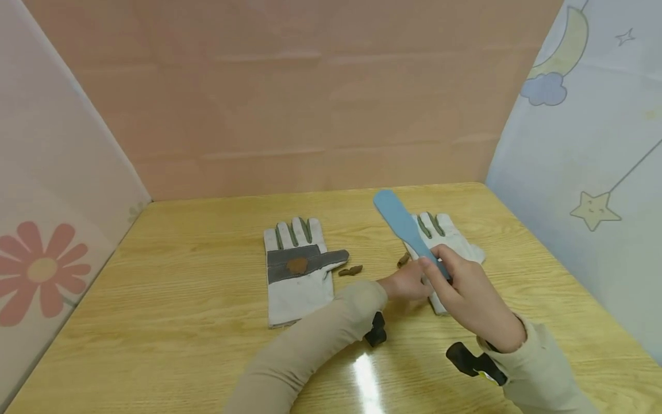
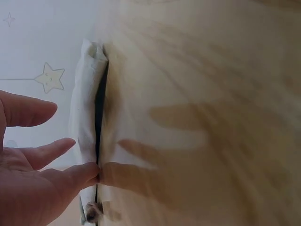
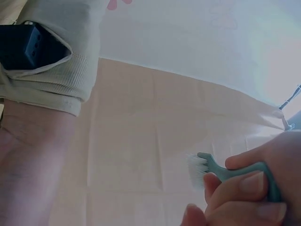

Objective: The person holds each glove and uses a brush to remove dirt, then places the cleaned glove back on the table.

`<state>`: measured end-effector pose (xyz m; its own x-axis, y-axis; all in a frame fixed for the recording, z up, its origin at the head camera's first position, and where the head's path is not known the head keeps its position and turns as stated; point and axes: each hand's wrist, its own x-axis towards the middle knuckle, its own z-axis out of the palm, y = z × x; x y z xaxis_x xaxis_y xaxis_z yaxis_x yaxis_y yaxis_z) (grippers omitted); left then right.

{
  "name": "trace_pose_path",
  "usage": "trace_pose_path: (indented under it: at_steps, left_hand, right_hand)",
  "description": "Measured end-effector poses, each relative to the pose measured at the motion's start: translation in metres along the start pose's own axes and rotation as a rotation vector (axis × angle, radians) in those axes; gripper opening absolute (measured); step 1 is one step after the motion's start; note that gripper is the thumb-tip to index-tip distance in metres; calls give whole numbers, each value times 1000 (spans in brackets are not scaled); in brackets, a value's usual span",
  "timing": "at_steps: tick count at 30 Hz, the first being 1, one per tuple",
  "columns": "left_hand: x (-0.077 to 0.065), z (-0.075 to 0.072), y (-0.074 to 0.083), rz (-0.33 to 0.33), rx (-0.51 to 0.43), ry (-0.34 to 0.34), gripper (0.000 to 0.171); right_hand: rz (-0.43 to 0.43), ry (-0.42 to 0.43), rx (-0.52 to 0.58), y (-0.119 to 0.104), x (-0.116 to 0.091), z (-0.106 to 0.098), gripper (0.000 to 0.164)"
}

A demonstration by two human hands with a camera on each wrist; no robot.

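My right hand grips a blue brush by its handle. Its pale bristles show in the right wrist view. Below the brush lies a white work glove with green strips between its fingers, partly hidden by my hands. My left hand reaches across to this glove; in the left wrist view its fingers are extended, thumb apart, with fingertips right at the glove's edge. A second glove, white with a grey palm band, lies to the left. A brown smear marks that band.
Between the gloves lie two small brown clumps, one clump beside the left glove's thumb, the other clump against the right glove. All rest on a wood-grain table. A pinkish-brown back wall and printed side panels enclose it.
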<state>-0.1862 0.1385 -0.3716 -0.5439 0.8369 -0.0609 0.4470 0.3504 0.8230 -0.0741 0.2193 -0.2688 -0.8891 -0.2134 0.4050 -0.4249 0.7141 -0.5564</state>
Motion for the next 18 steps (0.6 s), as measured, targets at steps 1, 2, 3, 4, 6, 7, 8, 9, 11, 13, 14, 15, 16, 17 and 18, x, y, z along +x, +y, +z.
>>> trace_pose_path:
  at_steps: [1,2,3,4,6,7,8,9,11,13,14,15,16,17,18]
  left_hand:
    - [1,1,-1,8,-9,-2,26]
    - [1,1,-2,17,-13,-4,25]
    - [2,1,-2,27,-15,-7,24]
    - [1,1,-3,35,-10,-7,23]
    - [0,1,-3,37,-4,-5,26]
    - [-2,1,-3,24,-2,-12,27]
    - [-4,0,-3,9,3,-16,29]
    - [-7,-2,-3,-12,11,-15,32]
    - [-15,-6,-1,-76,13,-14,35]
    - [-27,-13,3,-141,0,-21,36]
    - [-35,-18,5,-159,-15,-16,37]
    - [-43,-24,7,-173,-39,-2,38]
    - [-52,-31,9,-188,-81,13,37]
    - [-61,-38,10,-189,-117,33,37]
    - [-72,-46,10,-187,-153,60,37]
  right_hand:
    - [2,-2,-4,0,0,0,12]
    - [3,-2,-6,0,0,0,12]
    - [5,-2,-12,0,0,0,12]
    - [5,-2,-15,0,0,0,13]
    - [8,-6,-17,0,1,0,13]
    - [12,-9,-18,0,1,0,14]
    - [14,-11,-16,0,0,0,14]
    - [20,-17,-16,1,0,1,14]
    - [33,-21,-13,2,0,1,14]
    - [43,-23,-20,4,-1,1,14]
    - [50,-23,-22,6,-1,1,14]
    - [58,-26,-27,6,-2,1,14]
    - [67,-28,-30,7,-1,1,14]
    - [73,-29,-30,7,-1,1,14]
    - [80,-32,-33,7,-1,0,14]
